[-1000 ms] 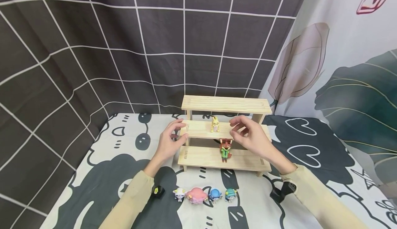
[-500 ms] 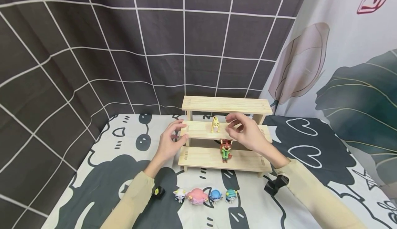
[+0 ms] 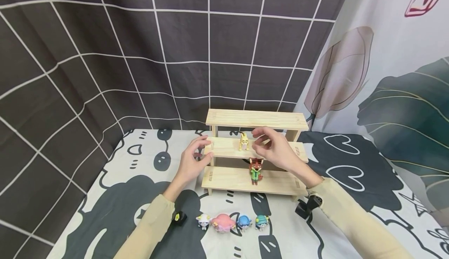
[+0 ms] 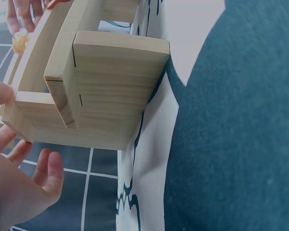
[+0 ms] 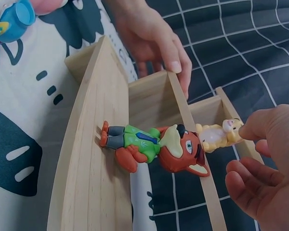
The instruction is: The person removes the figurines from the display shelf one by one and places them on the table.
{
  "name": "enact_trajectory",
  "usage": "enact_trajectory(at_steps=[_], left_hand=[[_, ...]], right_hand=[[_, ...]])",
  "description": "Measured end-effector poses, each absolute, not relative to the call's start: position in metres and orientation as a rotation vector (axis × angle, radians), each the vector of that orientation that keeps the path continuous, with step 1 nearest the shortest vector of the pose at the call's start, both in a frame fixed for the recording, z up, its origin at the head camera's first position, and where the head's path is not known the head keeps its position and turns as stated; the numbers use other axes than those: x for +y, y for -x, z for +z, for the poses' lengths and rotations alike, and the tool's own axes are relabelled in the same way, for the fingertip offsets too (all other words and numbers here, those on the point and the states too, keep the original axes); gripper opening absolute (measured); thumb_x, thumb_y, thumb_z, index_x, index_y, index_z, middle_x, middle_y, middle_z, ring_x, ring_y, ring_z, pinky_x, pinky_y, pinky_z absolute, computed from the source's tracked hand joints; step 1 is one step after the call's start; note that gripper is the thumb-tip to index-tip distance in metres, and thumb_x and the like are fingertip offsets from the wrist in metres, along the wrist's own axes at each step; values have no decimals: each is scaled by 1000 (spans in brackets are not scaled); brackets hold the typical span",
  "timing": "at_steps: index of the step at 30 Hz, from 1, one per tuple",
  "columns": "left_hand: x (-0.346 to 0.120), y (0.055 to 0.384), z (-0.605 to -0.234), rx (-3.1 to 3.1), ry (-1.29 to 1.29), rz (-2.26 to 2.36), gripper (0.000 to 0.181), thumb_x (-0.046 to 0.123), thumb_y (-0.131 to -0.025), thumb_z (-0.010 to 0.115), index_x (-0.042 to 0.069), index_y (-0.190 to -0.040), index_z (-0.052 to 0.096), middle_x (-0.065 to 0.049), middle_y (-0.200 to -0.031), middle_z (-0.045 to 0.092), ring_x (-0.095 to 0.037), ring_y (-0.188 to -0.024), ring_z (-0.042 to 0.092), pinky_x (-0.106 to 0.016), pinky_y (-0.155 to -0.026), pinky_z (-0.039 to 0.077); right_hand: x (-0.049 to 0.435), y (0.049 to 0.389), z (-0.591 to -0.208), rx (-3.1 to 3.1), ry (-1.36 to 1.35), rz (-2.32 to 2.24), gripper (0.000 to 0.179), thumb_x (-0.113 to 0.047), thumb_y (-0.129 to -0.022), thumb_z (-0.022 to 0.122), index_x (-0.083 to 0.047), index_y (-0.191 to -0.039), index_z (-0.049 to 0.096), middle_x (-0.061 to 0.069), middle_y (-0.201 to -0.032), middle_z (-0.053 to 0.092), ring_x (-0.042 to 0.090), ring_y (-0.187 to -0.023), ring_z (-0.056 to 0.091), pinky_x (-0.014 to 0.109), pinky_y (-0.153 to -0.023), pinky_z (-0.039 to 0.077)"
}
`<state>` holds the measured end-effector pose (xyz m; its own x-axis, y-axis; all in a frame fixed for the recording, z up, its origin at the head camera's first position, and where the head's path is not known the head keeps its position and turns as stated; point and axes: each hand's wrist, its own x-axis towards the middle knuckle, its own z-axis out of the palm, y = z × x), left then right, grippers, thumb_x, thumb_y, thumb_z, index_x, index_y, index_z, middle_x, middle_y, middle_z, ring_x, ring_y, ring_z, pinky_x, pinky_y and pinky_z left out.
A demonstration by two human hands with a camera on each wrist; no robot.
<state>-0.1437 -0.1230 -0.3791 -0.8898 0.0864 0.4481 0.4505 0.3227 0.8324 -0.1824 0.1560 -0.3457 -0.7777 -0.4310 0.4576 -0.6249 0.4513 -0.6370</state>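
A three-tier wooden display shelf (image 3: pixel 228 179) stands in the middle of the head view. My left hand (image 3: pixel 191 161) grips the left end of its middle tier, thumb in front and fingers behind. On that tier stands a small yellow rabbit-like figurine (image 3: pixel 243 143), upright. My right hand (image 3: pixel 277 150) hovers just right of it with loosely bent fingers, holding nothing. In the right wrist view the fingertips overlap the yellow figurine's head; in the head view a small gap shows. A fox figurine (image 3: pixel 255 170) in a green shirt stands on the bottom tier, below my right hand.
Several small figurines line up on the patterned cloth in front: a white one (image 3: pixel 203 221), a pink one (image 3: pixel 223 223), a blue one (image 3: pixel 243 222) and a teal-capped one (image 3: pixel 261 221). A dark grid curtain (image 3: pixel 182 76) hangs behind the shelf.
My right hand has moved left along the middle tier, closer to the yellow figurine. The left hand stays on the shelf's end, and the figurines have not moved.
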Motion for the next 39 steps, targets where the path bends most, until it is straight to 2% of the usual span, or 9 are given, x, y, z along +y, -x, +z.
enact_trajectory(at_steps=[9, 16, 31, 39], left_hand=[[-123, 145, -382, -2269, 479, -1605, 32, -9, -85, 70, -10, -117, 62, -27, -139, 52, -43, -111, 56, -56, -81, 51], [-124, 144, -382, -2271, 486, -1596, 32, -8, -85, 70, -10, -116, 63, -26, -139, 53, -42, -110, 57, -50, -80, 52], [-124, 144, -382, -2274, 487, -1590, 32, -8, -86, 69, -10, -117, 63, -26, -139, 52, -42, -110, 57, -45, -80, 51], [-124, 145, -382, -2255, 502, -1606, 32, -9, -86, 69, -10, -117, 62, -28, -139, 51, -44, -110, 56, -56, -81, 51]], right_hand=[[151, 185, -345, -2491, -918, 1226, 35, 6, -84, 73, 1, -116, 61, 18, -108, 66, 27, -91, 68, 35, -71, 55], [148, 188, -346, -2491, -950, 1243, 36, 5, -83, 74, 1, -117, 61, 15, -108, 67, 26, -90, 68, 35, -70, 56], [143, 190, -345, -2508, -992, 1258, 39, 2, -84, 74, 0, -120, 60, 13, -109, 65, 24, -91, 68, 32, -67, 56], [141, 192, -346, -2534, -986, 1272, 45, 2, -85, 74, 3, -127, 58, 16, -113, 65, 25, -93, 68, 34, -70, 57]])
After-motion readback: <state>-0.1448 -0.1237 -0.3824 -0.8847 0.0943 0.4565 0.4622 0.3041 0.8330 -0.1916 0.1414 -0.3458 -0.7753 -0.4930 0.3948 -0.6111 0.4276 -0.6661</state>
